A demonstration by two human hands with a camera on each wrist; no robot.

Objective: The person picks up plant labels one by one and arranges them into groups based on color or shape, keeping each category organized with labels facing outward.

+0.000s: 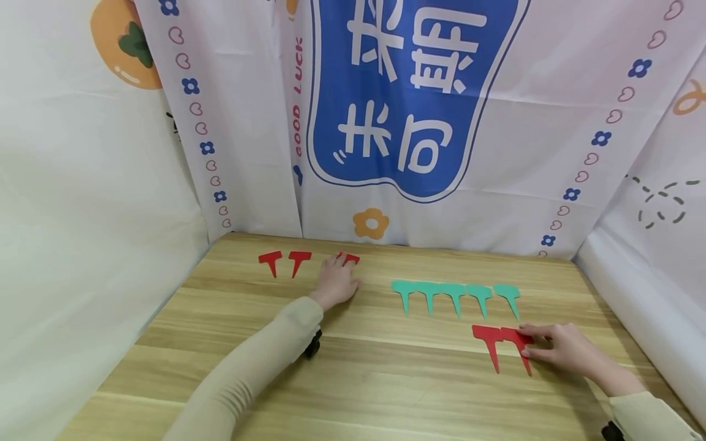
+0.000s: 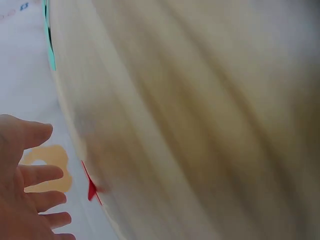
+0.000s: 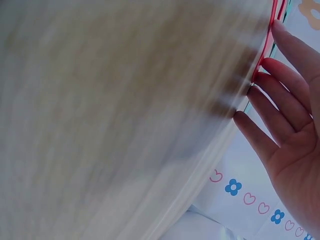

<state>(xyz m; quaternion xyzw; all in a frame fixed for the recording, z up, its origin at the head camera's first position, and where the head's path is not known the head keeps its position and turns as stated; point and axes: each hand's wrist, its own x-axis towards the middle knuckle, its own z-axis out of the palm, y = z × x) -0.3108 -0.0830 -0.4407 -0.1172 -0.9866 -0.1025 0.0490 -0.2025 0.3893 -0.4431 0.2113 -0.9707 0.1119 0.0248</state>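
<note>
Toward the back of the table, my left hand [image 1: 335,283] reaches over a red T-shaped plant label [image 1: 350,258], which its fingers partly cover. The left wrist view shows that hand [image 2: 35,185] with its fingers extended and a red label [image 2: 92,190] ahead of them. At the right, my right hand [image 1: 568,349] touches a red T-shaped label [image 1: 514,335], thumb and fingertips resting at its right side. Another red label [image 1: 488,334] lies against it on the left. In the right wrist view the right hand [image 3: 292,110] has fairly straight fingers at the red edge.
Several green plant labels [image 1: 455,291] lie in a row behind the red pair. Two more red labels, one [image 1: 271,260] and another [image 1: 299,260], lie at the back left. A printed cloth [image 1: 259,153] hangs behind the wooden table [image 1: 386,392], with white cloth at both sides.
</note>
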